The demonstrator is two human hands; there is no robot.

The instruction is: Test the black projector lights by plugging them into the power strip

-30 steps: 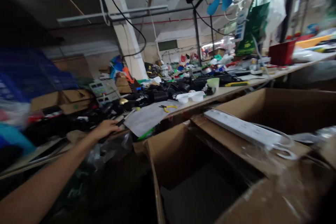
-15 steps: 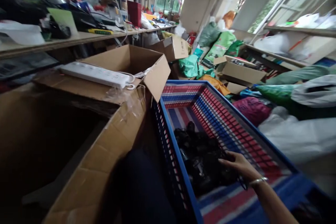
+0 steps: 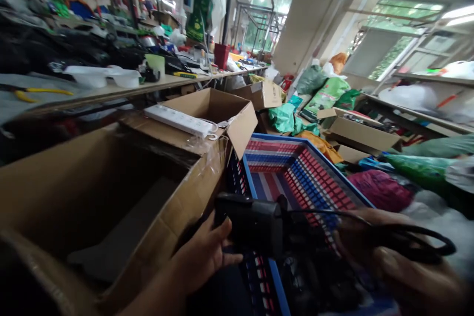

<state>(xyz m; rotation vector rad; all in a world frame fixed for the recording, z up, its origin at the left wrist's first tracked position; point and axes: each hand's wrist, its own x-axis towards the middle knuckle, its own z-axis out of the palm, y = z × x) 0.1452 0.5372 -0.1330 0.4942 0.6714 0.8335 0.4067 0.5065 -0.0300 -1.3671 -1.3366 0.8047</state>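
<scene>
The work looks to be two-handed handling: the left hand (image 3: 203, 256), half open, has thumb and fingers at the end of a black power adapter (image 3: 255, 224), while the blurred right hand (image 3: 403, 256) curls around its looped cord (image 3: 318, 211); any move calls for keeping that cord free. The adapter is above the stripe-lined blue basket's rim (image 3: 249, 177), beside a cardboard box (image 3: 166, 227), with a cluttered workbench (image 3: 177, 80) beyond.

Bare left hand (image 3: 207, 256) and forearm (image 3: 163, 286), blurred bare right hand (image 3: 403, 252), dark cloth (image 3: 220, 289) over a leg.
</scene>
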